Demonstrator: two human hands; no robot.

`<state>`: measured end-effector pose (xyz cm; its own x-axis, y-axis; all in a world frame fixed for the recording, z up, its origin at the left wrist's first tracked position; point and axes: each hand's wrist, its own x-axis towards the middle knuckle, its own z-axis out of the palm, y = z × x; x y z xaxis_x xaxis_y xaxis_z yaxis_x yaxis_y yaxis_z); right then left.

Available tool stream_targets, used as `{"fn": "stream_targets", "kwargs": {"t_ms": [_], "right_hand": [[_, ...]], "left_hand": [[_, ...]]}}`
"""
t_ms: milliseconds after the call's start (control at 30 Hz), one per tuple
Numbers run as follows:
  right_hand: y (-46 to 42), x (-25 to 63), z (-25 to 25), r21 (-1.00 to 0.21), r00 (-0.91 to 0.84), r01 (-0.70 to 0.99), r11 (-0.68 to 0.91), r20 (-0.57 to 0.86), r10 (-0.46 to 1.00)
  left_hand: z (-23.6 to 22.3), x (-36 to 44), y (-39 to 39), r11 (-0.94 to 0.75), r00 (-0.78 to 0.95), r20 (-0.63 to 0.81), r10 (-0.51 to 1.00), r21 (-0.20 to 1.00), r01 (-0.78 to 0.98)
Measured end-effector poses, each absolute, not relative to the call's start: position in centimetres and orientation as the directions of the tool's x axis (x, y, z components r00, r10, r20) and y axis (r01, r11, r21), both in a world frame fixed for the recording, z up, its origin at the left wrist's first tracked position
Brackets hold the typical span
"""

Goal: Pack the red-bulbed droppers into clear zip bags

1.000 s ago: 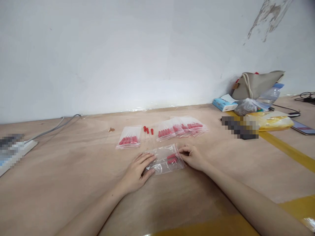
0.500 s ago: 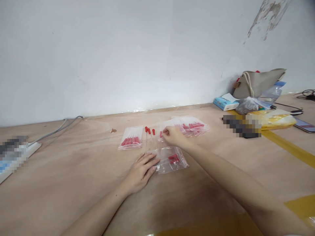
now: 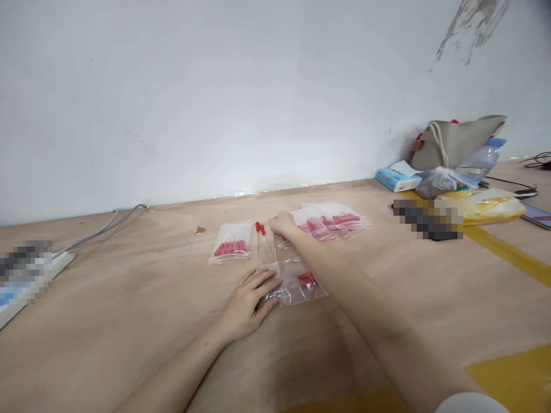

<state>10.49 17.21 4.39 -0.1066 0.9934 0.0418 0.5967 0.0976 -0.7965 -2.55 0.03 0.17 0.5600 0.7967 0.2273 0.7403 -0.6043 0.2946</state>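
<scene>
Clear zip bag (image 3: 289, 281): one, flat on the table (image 3: 129, 298). Red pieces (image 3: 307, 279) inside it overlap; I cannot give their number. Left hand (image 3: 248, 304): palm down on the bag's left end, fingers slightly spread, thumb apart from them. Right hand (image 3: 282, 222): beyond the bag, fingertips bunched together; from my remote feed I cannot tell whether they grip anything. Loose red-topped stems (image 3: 257, 226): I count two, beyond the bag. Packed bag (image 3: 231, 241) beyond and left of it, about five red ends showing; whether more lie beneath, I cannot tell. Fanned bags (image 3: 333, 221), beyond and right of it, overlap too much to count. Surface: wood-brown, yellow tape (image 3: 512, 367) to the bag's right. Far right of it: one blue box (image 3: 398, 178), one grey tote (image 3: 467, 143). Pale wall (image 3: 193, 103) behind, one peeled patch (image 3: 482, 20) high up.
</scene>
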Motion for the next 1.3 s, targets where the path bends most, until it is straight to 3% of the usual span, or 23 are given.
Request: {"fn": "stream_targets", "kwargs": {"t_ms": [133,233,400,600,833,933,1133,1300], "right_hand": [[15.0,15.4,5.9,-0.881,-0.022,0.452,0.141,0.147,0.989],[12.1,20.9,5.5,-0.937,0.185,0.145,0.318,0.341,0.921],[8.2,26.7,1.8,-0.963,0.304,0.033,0.266,0.263,0.916],[7.2,26.1,-1.0,-0.964,0.337,-0.043,0.264,0.235,0.912],[6.4,24.0,-1.0,-0.957,0.268,-0.162,0.241,0.193,0.944],[5.8,23.7,-1.2,-0.967,0.145,-0.179,0.182,0.157,0.977],[5.6,24.4,-1.1,-0.995,-0.297,0.045,0.089,0.071,0.952],[6.3,24.5,-0.4,-0.982,-0.419,0.153,0.11,0.036,0.907]], "left_hand": [[0.2,-2.6,0.0,-0.613,0.564,0.241,0.79,0.285,0.737],[0.2,-2.7,0.0,-0.621,0.57,0.247,0.784,0.28,0.732],[0.2,-2.7,0.1,-0.62,0.57,0.244,0.784,0.284,0.731],[0.1,-2.8,0.1,-0.609,0.563,0.231,0.793,0.291,0.738],[0.0,-2.9,0.2,-0.615,0.57,0.23,0.788,0.29,0.733],[0.3,-2.7,0.1,-0.616,0.57,0.232,0.788,0.289,0.733],[0.6,-2.5,-0.1,-0.598,0.55,0.233,0.802,0.327,0.732],[0.6,-2.5,-0.1,-0.602,0.546,0.252,0.799,0.343,0.721]]}}
